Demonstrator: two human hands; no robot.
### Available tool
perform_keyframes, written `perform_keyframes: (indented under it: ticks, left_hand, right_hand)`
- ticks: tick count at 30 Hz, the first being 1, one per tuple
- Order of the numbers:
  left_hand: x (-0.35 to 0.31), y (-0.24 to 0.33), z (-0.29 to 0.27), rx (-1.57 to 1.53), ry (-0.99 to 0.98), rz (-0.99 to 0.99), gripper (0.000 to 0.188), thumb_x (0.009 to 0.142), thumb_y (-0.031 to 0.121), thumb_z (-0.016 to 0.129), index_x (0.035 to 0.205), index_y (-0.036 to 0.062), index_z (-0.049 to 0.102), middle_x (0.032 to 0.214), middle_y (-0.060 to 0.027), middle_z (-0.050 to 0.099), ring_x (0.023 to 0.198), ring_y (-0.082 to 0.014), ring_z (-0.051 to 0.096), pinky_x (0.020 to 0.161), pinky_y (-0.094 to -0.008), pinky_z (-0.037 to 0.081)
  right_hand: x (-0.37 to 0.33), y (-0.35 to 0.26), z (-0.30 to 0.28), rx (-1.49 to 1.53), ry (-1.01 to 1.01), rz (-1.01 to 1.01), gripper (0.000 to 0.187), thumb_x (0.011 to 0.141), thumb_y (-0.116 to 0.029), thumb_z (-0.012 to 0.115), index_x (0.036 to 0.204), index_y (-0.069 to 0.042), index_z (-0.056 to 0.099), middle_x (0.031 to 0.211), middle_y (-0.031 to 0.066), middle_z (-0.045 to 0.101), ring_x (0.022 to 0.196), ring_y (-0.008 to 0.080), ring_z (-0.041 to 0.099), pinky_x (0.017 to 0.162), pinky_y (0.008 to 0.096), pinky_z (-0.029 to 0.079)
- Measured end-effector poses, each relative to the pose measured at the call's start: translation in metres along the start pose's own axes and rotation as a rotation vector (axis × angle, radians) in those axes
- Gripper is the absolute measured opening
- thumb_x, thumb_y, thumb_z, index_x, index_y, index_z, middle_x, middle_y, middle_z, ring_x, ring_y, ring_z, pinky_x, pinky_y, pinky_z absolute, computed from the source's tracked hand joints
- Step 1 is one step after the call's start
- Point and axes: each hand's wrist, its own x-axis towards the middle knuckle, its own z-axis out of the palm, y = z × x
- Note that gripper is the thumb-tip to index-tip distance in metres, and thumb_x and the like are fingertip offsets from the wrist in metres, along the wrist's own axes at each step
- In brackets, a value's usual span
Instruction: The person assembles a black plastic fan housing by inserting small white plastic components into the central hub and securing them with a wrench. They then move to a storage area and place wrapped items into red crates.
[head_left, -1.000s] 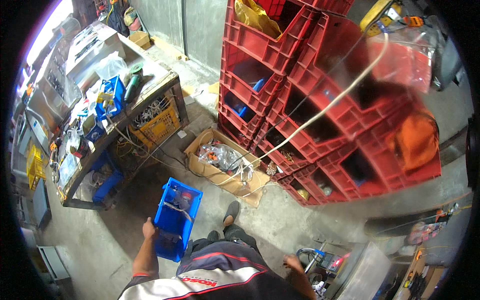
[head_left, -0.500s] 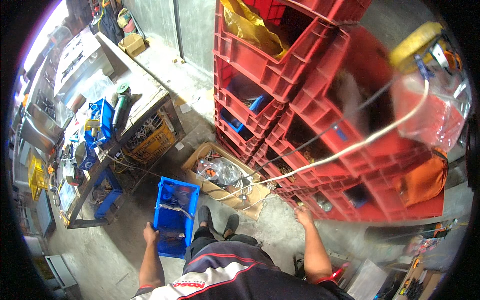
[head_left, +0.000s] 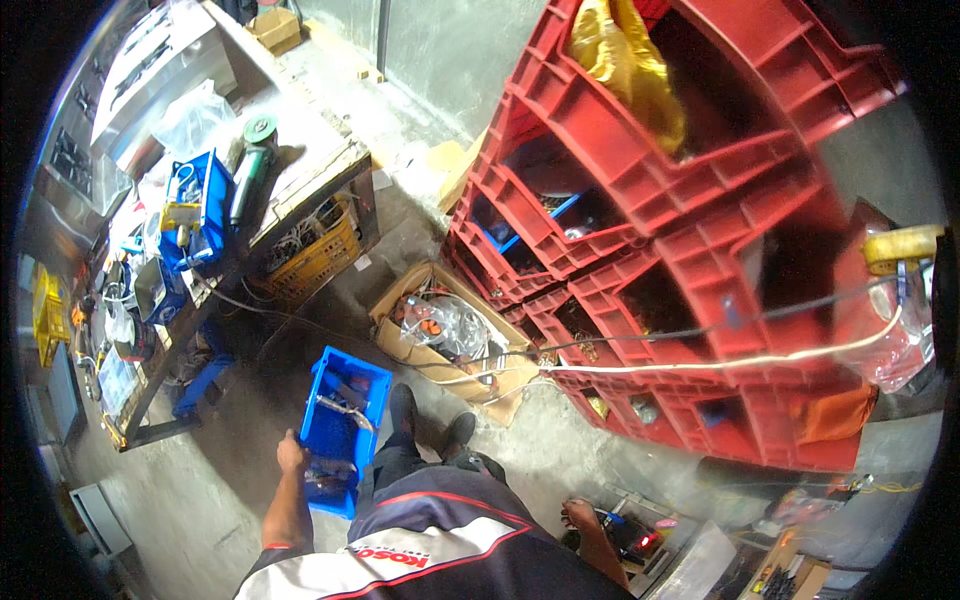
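Note:
A blue plastic bin (head_left: 315, 440) hangs beside my left leg, with a few items in it too unclear to name. My left hand (head_left: 291, 454) is closed on its left rim. Down at my right side is my right hand (head_left: 578, 514), close to a low stand of tools and a small red light (head_left: 649, 540). Its fingers look partly curled, but they are too dark and small to tell whether anything is in them.
Stacked red crates (head_left: 620, 230) rise ahead on the right, a yellow sack (head_left: 625, 75) in one. Cables cross in front of them. An open cardboard box (head_left: 395, 345) of parts lies past my feet. At left stands a cluttered workbench (head_left: 300, 195) with a green angle grinder (head_left: 252, 180).
My right hand has dropped from beside the crates to my right side. My left hand still grips the blue bin. The view has turned, and the crates now look tilted.

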Motion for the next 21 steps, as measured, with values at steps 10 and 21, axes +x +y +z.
perform_keyframes:
  ticks: [10, 21]
  left_hand:
    - [0.057, 0.011, -0.007, 0.021, -0.053, 0.080, 0.041, 0.074, 0.009, 0.078, 0.109, 0.0083, 0.057, 0.102, -0.0206, 0.071, 0.100, -0.0415, 0.066, 0.086, -0.0505, 0.052]
    - [0.059, 0.020, -0.016, 0.004, -0.089, 0.065, 0.041, 0.073, 0.010, 0.077, 0.109, 0.0069, 0.057, 0.103, -0.0211, 0.070, 0.102, -0.0409, 0.066, 0.088, -0.0495, 0.052]
  right_hand:
    - [-0.058, -0.136, 0.039, 0.048, 0.162, -0.286, 0.023, 0.093, -0.020, 0.065, 0.107, -0.002, 0.063, 0.083, 0.0055, 0.066, 0.064, 0.0147, 0.061, 0.053, 0.0298, 0.046]
    - [-0.044, -0.128, 0.050, -0.073, 0.139, -0.235, 0.024, 0.094, -0.027, 0.063, 0.109, -0.008, 0.063, 0.088, 0.0026, 0.067, 0.070, 0.0164, 0.064, 0.056, 0.0315, 0.049]
